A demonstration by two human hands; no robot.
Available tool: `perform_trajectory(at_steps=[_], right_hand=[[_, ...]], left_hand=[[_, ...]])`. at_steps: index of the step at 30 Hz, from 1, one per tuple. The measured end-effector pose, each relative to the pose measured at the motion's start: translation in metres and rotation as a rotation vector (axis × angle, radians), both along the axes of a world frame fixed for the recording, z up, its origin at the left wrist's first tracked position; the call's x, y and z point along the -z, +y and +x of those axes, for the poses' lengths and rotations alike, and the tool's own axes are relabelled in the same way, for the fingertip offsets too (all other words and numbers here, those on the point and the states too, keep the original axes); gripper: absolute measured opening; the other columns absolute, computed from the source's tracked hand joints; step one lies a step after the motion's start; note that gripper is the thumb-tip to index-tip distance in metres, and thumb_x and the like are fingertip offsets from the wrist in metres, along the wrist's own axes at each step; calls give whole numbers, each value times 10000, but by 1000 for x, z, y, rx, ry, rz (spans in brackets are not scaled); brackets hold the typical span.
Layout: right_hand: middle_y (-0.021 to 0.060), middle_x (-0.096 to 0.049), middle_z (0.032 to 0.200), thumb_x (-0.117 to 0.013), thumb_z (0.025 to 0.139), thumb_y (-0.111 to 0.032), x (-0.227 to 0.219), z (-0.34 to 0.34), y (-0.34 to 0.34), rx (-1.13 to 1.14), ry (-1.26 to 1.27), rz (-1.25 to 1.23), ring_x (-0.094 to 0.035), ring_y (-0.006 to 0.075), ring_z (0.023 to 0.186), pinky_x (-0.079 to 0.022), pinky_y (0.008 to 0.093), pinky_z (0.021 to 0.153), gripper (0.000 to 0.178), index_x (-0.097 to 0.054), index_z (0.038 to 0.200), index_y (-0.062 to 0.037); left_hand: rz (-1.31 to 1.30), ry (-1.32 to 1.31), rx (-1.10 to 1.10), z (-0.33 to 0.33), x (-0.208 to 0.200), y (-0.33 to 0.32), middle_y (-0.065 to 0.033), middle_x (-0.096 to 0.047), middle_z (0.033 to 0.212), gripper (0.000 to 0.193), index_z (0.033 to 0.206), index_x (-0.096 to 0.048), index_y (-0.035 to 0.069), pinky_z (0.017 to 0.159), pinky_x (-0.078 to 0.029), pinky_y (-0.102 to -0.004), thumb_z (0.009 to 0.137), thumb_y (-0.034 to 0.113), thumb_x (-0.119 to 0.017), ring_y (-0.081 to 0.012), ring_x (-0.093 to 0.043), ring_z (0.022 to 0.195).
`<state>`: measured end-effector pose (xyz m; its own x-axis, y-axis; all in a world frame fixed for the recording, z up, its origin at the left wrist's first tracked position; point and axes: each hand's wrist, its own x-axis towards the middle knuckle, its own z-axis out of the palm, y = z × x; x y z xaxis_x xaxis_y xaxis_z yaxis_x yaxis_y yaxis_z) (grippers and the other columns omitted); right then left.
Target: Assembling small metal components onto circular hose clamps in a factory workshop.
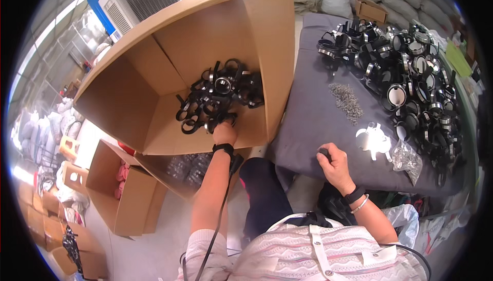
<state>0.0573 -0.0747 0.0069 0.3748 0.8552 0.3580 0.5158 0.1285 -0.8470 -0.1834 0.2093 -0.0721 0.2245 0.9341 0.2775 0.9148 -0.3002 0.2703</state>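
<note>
My left hand reaches into a large open cardboard box on the left. Its fingers are at the near edge of a heap of black ring-shaped parts with short stems. The fingertips are hidden among these parts, so whether they grip one does not show. Over the near edge of a grey cloth-covered table, my right hand is closed around a small black piece, too little of which shows to name it.
Many black-and-silver round parts are heaped on the table's right side. Nearer lie a pile of small metal pieces, shiny white discs and a clear bag of small metal pieces. A smaller carton stands at lower left.
</note>
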Motion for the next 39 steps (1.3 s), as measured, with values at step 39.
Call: perform_trajectory(at_steps=[39], right_hand=[[-8, -525, 709, -596, 902, -197, -61, 22, -24, -742, 471, -475, -454, 73, 582, -381, 217, 525, 335, -578, 1136, 43]], left_hand=[[-709, -966, 1070, 34, -156, -180, 9, -393, 541, 352, 557, -424, 9, 492, -251, -268, 829, 181, -565, -82, -364, 522]])
